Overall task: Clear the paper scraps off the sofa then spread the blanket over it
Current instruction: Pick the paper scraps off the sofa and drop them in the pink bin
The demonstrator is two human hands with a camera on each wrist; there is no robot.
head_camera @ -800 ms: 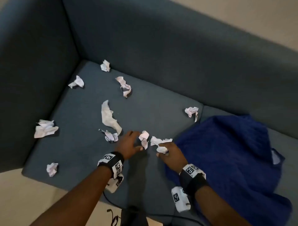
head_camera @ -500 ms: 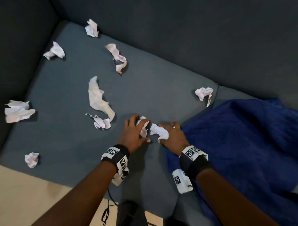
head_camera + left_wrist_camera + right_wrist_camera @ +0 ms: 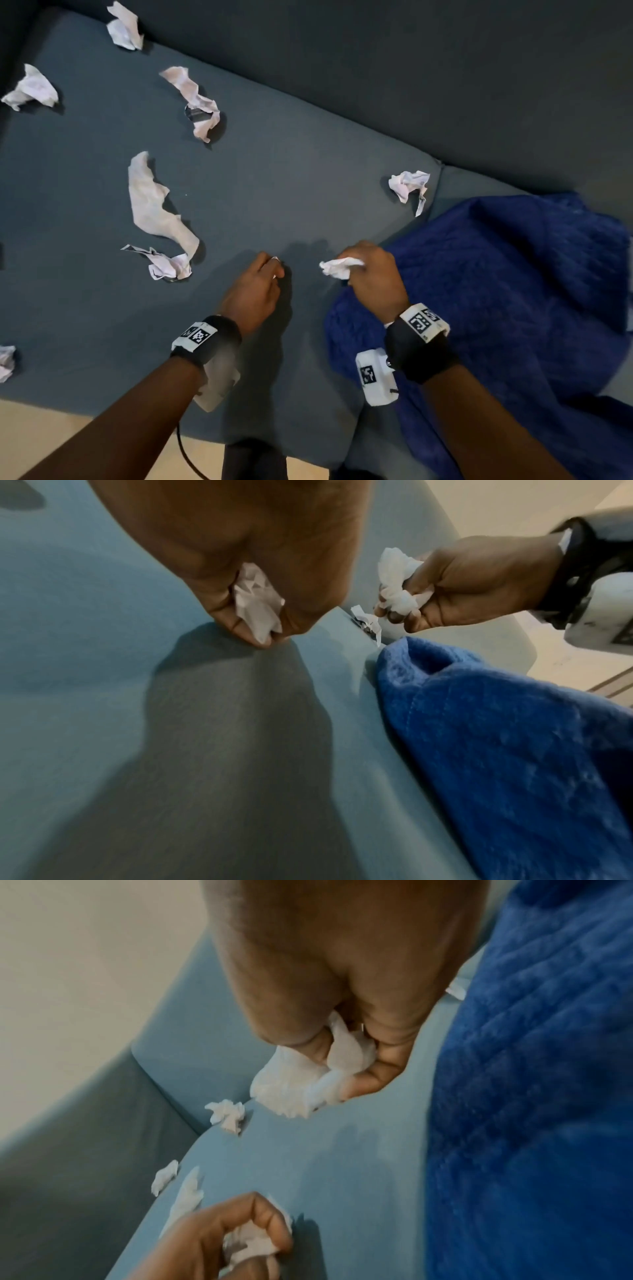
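Scraps [image 3: 340,268] now lifted within fingers [image 3: 356,265]

On each of your bare forearms: one black wrist strap [image 3: 419,349] with white black-patterned marker tags [image 3: 424,320], one white camera block [image 3: 376,375] behind the fingers.

A pale beige floor [image 3: 41,431] runs along the sofa's front edge. A thin black cable [image 3: 186,455] lies on it, curving toward a dark object [image 3: 255,459] at the bottom edge; what that object is cannot be told.
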